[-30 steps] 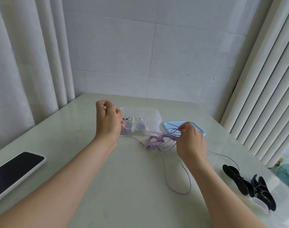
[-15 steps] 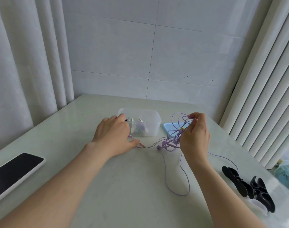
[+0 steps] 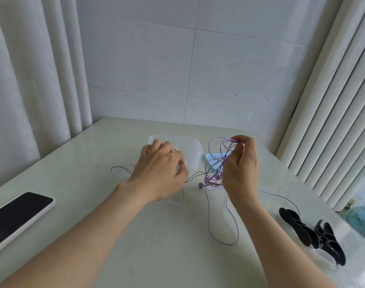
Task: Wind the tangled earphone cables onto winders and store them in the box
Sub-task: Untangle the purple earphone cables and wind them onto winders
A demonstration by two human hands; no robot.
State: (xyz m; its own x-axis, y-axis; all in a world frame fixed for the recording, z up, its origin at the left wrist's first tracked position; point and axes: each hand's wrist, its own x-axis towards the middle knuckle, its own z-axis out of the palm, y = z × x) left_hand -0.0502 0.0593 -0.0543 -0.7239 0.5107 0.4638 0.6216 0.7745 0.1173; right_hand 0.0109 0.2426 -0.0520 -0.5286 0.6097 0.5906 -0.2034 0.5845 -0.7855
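Head view, read left to right. A phone (image 3: 17, 217) lies flat at the left edge of the table (image 3: 115, 246), well apart from the work. The left hand (image 3: 161, 173) is low over the tabletop with its fingers curled together; a strand of the earphone cable (image 3: 216, 163) leaves from their tips, so they appear to pinch it, though motion blur softens the detail. Slack cable shows to the left of and below this hand. The clear box (image 3: 195, 150) stands just beyond it, lid off, with the blue lid (image 3: 211, 159) beside it. The strand runs rightward from the left fingertips to the main tangle, which the right hand (image 3: 240, 169) holds raised, thumb and fingers clamped on the top of the loops. The earbuds hang down at table level and one long loop trails toward the viewer. Black winders (image 3: 310, 235) lie near the right edge, closer to the right hand. Judgement: the tangle is not yet freed, and the next pull runs along that left-to-right strand.
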